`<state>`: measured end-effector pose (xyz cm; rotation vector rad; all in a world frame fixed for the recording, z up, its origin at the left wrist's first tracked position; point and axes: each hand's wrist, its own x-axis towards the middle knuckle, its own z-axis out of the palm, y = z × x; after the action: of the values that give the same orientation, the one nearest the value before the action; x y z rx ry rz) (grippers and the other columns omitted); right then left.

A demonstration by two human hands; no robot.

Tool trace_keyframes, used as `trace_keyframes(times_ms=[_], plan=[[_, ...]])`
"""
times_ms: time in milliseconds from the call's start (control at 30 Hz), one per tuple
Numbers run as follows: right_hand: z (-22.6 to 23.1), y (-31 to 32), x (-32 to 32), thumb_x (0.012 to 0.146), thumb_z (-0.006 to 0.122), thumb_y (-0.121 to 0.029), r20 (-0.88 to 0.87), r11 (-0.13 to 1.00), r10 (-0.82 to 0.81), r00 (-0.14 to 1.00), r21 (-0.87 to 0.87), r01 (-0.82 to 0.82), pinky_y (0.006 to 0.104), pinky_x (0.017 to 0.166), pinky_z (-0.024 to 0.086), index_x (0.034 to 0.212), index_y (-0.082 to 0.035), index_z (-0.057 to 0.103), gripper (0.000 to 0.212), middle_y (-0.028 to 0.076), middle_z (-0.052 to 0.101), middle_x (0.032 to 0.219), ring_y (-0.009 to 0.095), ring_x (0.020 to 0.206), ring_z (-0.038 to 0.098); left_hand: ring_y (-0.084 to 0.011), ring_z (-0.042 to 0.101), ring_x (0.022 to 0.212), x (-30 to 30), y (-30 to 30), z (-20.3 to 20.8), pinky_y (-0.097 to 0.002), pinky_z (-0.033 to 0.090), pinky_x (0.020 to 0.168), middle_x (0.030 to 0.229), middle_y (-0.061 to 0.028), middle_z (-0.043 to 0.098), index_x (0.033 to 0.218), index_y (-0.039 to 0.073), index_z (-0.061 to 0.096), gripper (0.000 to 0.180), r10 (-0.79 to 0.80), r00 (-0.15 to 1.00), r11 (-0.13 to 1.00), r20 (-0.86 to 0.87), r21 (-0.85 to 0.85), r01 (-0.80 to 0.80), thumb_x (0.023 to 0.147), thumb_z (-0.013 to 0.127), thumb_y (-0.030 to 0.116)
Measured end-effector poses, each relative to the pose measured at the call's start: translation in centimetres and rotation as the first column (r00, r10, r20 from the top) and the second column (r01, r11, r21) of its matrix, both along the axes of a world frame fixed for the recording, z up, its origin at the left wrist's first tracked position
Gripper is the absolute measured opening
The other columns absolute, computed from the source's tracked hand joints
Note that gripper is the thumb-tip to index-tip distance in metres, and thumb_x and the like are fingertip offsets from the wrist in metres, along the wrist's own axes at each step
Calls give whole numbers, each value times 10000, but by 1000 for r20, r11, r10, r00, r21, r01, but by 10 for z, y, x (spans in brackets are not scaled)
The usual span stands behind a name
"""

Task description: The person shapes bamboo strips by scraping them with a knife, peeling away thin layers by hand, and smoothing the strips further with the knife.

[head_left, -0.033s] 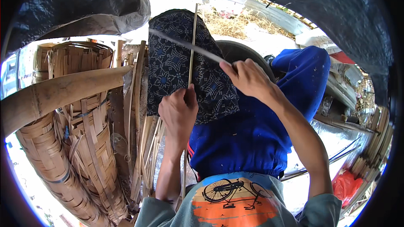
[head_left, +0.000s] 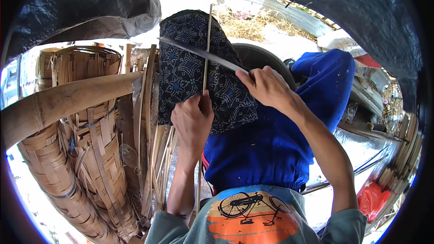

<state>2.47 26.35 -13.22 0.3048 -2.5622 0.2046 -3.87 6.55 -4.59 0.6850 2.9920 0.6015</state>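
Note:
My left hand is closed in a pinch around a thin bamboo strip. The strip runs away from me over a dark blue patterned cloth spread across my leg, and its near end passes down beside my left forearm. My right hand grips a knife, its handle mostly hidden by the fingers. The long blade slants up and left across the strip, beyond my left fingers. Whether the edge bites into the strip I cannot tell.
Rolled woven bamboo mats stand at the left, with a thick bamboo pole across them. Loose bamboo strips lie beside my left arm. Dark plastic sheeting hangs overhead. A red plastic bag lies at the lower right.
The knife blade has shifted slightly nearer to me along the strip, its tip a little lower. My right hand has moved very slightly with it; my left hand stays almost in place.

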Motion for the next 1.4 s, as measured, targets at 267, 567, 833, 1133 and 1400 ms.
trace_keyframes(times_ms=[267,567,833,1133,1400], plan=[[4,-10,7,878,650,-382,250,943,-191,949,-224,248,371,304,380,494,-83,416,540,90,382,384,264,325,436,-353,545,433,6,5,-2,-401,417,434,476,-163,523,550,50,534,353,-23,1000,998,10,-60,23,870,628,169],[28,-15,15,904,576,-459,518,888,-152,842,-302,346,401,334,445,431,-67,468,624,181,503,424,328,397,569,-353,566,452,11,2,-2,-404,429,435,493,-171,541,560,51,529,335,-12,1000,997,-4,-81,12,862,632,155],[2,-24,-5,917,570,-395,581,865,-249,775,-226,448,388,397,486,655,-21,644,463,137,521,468,295,425,564,-361,573,474,20,1,0,-421,423,442,499,-168,537,576,43,525,320,-16,999,1000,-27,3,16,857,637,148],[-13,-10,-33,925,573,-347,263,945,-130,956,-260,200,390,385,411,656,-28,543,418,103,444,454,269,402,472,-209,391,351,32,-23,23,-349,285,408,446,-122,446,549,-13,501,422,114,916,978,384,117,-170,901,625,183],[0,-19,9,881,615,-465,281,930,-183,942,-261,258,406,366,429,500,-89,449,560,127,469,428,300,405,528,-332,499,399,20,-18,5,-384,337,420,478,-153,502,552,-2,503,398,98,956,987,276,93,-128,886,631,173]])
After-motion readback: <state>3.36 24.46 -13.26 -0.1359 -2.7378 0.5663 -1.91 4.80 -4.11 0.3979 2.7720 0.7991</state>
